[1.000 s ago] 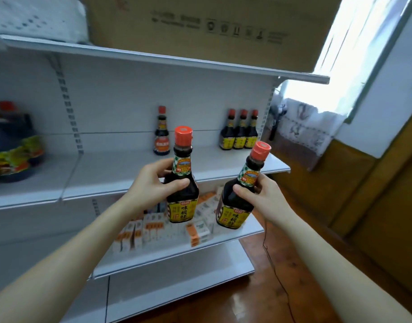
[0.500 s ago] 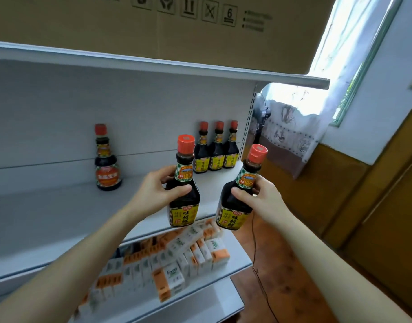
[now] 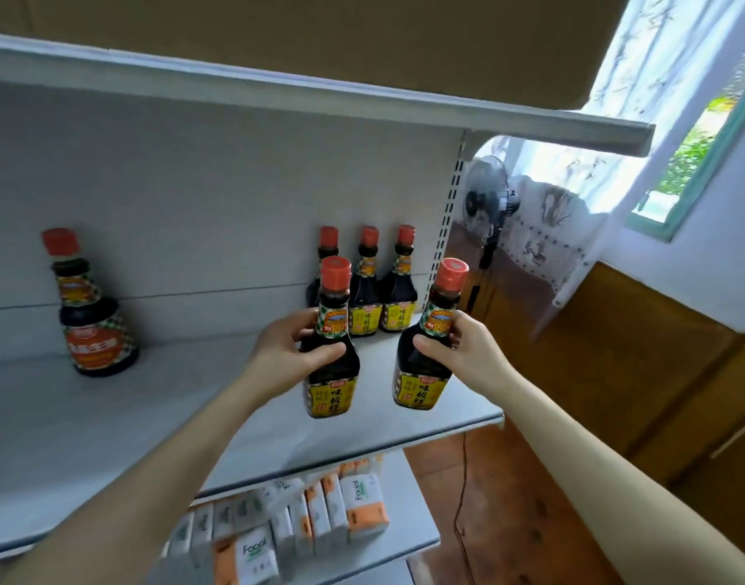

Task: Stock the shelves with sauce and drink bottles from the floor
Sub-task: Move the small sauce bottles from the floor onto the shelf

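My left hand (image 3: 284, 356) grips a dark sauce bottle (image 3: 332, 373) with a red cap and yellow label, held upright above the white middle shelf (image 3: 109, 424). My right hand (image 3: 467, 352) grips a second, matching sauce bottle (image 3: 423, 373), tilted slightly right, near the shelf's right end. Behind them, three identical bottles (image 3: 383, 289) stand in a row against the back panel. A wider bottle with an orange label (image 3: 93, 314) stands alone at the left of the same shelf.
Small white and orange boxes (image 3: 320, 517) fill the shelf below. A cardboard box (image 3: 320, 40) sits on the top shelf. A fan (image 3: 486, 204), a curtain and a window lie to the right, over a wooden floor (image 3: 510, 521) with a thin cable.
Both hands have carried their bottles up and in over the middle shelf, closer to the row of three bottles. The view has moved nearer and to the right.
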The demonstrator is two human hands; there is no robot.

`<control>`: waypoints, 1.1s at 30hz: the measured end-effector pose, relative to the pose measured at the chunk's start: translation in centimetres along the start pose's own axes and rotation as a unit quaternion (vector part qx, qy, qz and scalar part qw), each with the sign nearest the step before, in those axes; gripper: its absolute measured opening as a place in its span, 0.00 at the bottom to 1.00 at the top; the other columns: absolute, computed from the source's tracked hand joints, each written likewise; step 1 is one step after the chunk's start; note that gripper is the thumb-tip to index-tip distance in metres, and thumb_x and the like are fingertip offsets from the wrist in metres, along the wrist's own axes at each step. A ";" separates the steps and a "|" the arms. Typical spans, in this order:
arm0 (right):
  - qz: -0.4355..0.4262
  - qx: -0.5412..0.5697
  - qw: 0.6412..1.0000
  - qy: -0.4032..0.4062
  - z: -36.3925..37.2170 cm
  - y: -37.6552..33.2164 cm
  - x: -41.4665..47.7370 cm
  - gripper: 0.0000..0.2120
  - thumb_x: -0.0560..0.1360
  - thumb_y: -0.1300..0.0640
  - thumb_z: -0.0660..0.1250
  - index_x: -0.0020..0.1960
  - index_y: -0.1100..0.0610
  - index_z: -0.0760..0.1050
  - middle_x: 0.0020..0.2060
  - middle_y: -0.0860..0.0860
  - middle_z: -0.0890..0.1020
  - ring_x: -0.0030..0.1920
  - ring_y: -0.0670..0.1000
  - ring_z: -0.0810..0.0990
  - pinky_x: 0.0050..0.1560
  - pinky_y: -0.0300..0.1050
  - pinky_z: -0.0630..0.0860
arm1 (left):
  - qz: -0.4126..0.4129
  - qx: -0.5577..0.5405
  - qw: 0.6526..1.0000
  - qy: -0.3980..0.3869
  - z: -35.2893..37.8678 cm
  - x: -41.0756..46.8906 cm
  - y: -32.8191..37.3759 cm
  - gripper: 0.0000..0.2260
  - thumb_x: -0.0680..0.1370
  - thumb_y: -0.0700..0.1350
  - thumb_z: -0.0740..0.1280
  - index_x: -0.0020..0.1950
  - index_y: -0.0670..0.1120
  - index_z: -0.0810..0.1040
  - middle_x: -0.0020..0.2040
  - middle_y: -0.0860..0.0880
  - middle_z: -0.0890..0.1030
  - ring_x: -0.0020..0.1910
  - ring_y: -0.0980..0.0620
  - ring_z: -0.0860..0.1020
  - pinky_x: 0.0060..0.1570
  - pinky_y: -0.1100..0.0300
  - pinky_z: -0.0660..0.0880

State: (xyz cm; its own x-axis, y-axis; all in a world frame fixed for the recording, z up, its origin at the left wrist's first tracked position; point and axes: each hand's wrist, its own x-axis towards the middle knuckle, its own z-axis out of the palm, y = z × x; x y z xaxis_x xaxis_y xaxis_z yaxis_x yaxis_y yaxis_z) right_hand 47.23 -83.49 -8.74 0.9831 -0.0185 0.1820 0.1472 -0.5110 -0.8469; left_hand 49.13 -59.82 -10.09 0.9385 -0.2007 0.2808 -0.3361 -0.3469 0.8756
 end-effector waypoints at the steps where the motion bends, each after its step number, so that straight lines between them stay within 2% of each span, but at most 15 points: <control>1: -0.003 0.001 1.000 -0.008 -0.5 0.7 1.2 0.10 0.70 0.55 0.71 0.48 0.50 0.72 0.49 0.52 0.81 0.52 0.54 0.80 0.56 0.54 0.76 | -0.010 0.000 1.000 0.008 0.9 0.7 0.1 0.13 0.71 0.43 0.73 0.52 0.54 0.76 0.49 0.55 0.79 0.48 0.57 0.76 0.46 0.69 0.69; 4: -0.001 0.002 1.000 -0.029 -1.7 2.5 3.9 0.10 0.70 0.55 0.72 0.48 0.50 0.73 0.48 0.52 0.81 0.51 0.53 0.80 0.57 0.57 0.76 | -0.029 -0.006 0.999 0.032 3.2 2.2 0.3 0.13 0.71 0.40 0.72 0.47 0.56 0.76 0.45 0.61 0.78 0.43 0.67 0.74 0.40 0.77 0.67; 6: -0.006 0.011 0.999 -0.045 -2.2 3.4 5.4 0.11 0.70 0.56 0.71 0.50 0.54 0.73 0.48 0.52 0.81 0.51 0.54 0.80 0.57 0.57 0.76 | -0.039 -0.015 0.998 0.042 4.4 3.1 0.2 0.15 0.71 0.39 0.72 0.44 0.60 0.75 0.42 0.66 0.78 0.39 0.70 0.76 0.38 0.79 0.68; 9: -0.011 0.017 0.997 -0.068 -2.2 4.6 7.2 0.10 0.71 0.57 0.71 0.50 0.54 0.73 0.47 0.52 0.81 0.51 0.54 0.80 0.57 0.57 0.76 | -0.050 -0.026 0.997 0.052 5.5 4.3 -0.1 0.16 0.71 0.37 0.72 0.45 0.59 0.75 0.37 0.68 0.80 0.39 0.73 0.76 0.38 0.81 0.68; 13: -0.011 -0.003 0.997 -0.083 -1.7 5.9 9.5 0.12 0.71 0.56 0.70 0.52 0.58 0.73 0.49 0.55 0.81 0.51 0.55 0.80 0.56 0.58 0.76 | -0.052 -0.019 0.997 0.061 6.4 6.0 -0.8 0.15 0.71 0.38 0.72 0.47 0.58 0.76 0.45 0.62 0.79 0.41 0.73 0.76 0.42 0.81 0.68; 18: -0.013 0.006 0.995 -0.096 -1.1 6.9 11.5 0.14 0.72 0.56 0.70 0.55 0.59 0.73 0.50 0.54 0.81 0.52 0.53 0.80 0.57 0.56 0.76 | -0.073 -0.005 0.996 0.045 7.1 7.9 -2.4 0.14 0.71 0.40 0.72 0.55 0.51 0.77 0.49 0.58 0.79 0.48 0.69 0.75 0.45 0.80 0.68; 23: -0.011 -0.017 0.994 -0.111 -0.8 7.7 12.9 0.15 0.72 0.54 0.70 0.56 0.58 0.73 0.51 0.53 0.81 0.52 0.52 0.79 0.56 0.55 0.77 | -0.079 -0.013 0.996 0.029 7.6 9.2 -3.4 0.14 0.72 0.41 0.72 0.52 0.56 0.76 0.50 0.59 0.79 0.51 0.65 0.75 0.50 0.72 0.71; 29: -0.030 -0.033 0.992 -0.118 -0.3 8.3 14.2 0.16 0.72 0.54 0.69 0.57 0.57 0.73 0.50 0.53 0.81 0.51 0.52 0.79 0.55 0.55 0.77 | -0.074 -0.017 0.997 0.025 7.7 10.5 -4.2 0.15 0.73 0.42 0.71 0.51 0.60 0.74 0.52 0.60 0.79 0.50 0.69 0.75 0.47 0.78 0.68; 33: -0.036 -0.042 0.991 -0.118 -0.1 8.4 14.8 0.15 0.72 0.54 0.69 0.56 0.58 0.73 0.50 0.53 0.80 0.51 0.53 0.79 0.54 0.53 0.77 | -0.084 -0.012 0.996 0.013 7.8 11.0 -4.5 0.14 0.74 0.44 0.70 0.56 0.58 0.73 0.55 0.57 0.78 0.56 0.60 0.75 0.54 0.69 0.69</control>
State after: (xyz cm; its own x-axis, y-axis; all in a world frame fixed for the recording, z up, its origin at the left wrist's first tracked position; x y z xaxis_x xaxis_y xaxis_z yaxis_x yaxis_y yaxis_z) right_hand 63.03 -88.11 -13.14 0.9698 0.2179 0.1096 0.2181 -0.5733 -0.7898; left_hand 60.35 -67.61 -13.95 0.9832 -0.1172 0.1397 -0.1726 -0.3514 0.9202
